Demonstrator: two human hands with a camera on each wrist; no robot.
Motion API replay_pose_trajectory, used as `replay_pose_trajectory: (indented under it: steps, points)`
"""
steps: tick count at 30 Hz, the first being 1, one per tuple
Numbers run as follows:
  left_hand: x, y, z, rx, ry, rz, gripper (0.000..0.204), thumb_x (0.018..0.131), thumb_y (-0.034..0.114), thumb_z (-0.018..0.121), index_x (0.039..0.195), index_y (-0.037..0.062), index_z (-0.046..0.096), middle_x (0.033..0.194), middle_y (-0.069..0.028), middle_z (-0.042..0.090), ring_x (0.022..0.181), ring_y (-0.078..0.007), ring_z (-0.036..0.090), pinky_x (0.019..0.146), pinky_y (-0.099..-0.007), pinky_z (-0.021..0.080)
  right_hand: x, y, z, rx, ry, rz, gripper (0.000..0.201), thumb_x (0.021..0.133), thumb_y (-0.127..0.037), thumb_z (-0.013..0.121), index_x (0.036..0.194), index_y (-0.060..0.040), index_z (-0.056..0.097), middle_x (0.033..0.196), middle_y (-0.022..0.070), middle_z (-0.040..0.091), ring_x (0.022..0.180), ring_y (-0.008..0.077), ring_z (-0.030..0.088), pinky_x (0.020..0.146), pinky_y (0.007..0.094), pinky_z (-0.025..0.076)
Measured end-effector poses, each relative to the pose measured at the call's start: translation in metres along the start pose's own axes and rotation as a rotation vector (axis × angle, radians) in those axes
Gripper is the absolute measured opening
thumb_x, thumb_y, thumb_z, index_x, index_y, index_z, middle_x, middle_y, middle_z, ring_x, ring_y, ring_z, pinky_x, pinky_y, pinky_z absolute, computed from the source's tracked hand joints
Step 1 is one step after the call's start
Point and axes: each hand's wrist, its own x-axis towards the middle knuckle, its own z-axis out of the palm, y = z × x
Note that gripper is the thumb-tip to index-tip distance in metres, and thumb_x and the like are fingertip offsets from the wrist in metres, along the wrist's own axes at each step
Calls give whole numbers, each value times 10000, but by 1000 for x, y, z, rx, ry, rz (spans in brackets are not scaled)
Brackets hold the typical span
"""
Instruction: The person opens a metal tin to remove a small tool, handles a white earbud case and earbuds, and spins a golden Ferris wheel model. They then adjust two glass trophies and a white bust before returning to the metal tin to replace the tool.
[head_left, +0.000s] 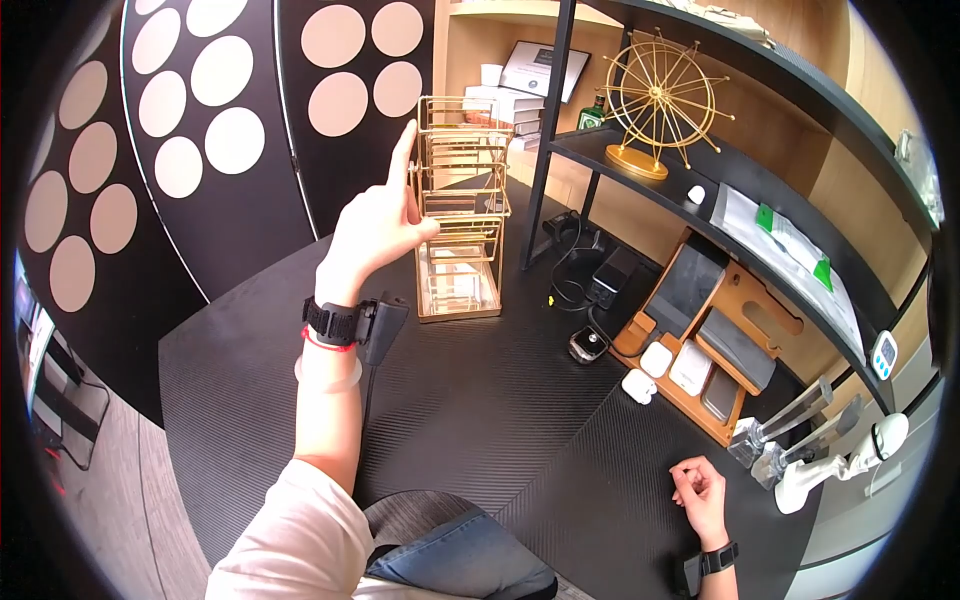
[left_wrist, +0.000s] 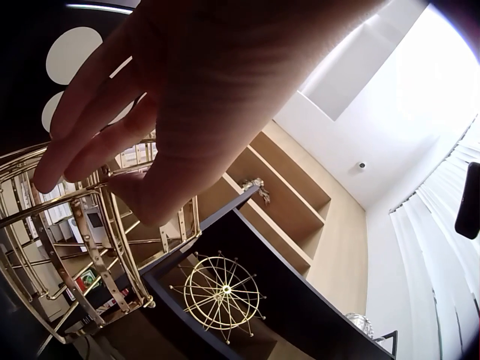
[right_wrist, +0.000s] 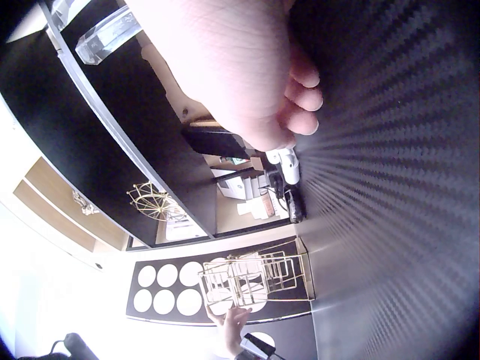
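Observation:
A gold wire-frame rack with several tiers stands upright on the black table. At its left side is my left hand, index finger straight and pointing up, thumb extended toward the front bars. The left wrist view shows that hand with long, slightly bent fingers over the gold bars; exact contact is hard to tell. My right hand rests on the table at the lower right, fingers loosely curled and holding nothing. Its fingers lie by the dark surface in the right wrist view, far from the rack.
Right of the rack stand a black shelf with a gold wheel ornament, black cables and a smartwatch. A wooden organizer, white earbud case, clear blocks and white figure are farther right.

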Motion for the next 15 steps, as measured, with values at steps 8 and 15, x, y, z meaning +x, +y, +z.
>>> replay_pose_trajectory:
  steps: [8, 15]
  points:
    - [7, 1, 0, -80, 164, -3, 582, 791, 201, 680, 1329, 98, 482, 648, -48, 587, 561, -193, 612, 586, -322, 518, 0, -3, 2, -20, -6, -16, 61, 954, -71, 620, 928, -16, 625, 599, -41, 538, 511, 21, 505, 481, 172, 401]
    - [12, -1, 17, -160, 350, 94, 178, 904, 183, 632, 877, 37, 533, 656, -59, 518, 575, -160, 540, 578, -296, 466, 0, -1, 1, -6, -7, -3, 53, 946, -63, 627, 927, -13, 631, 618, -25, 579, 531, 30, 542, 496, 178, 423]
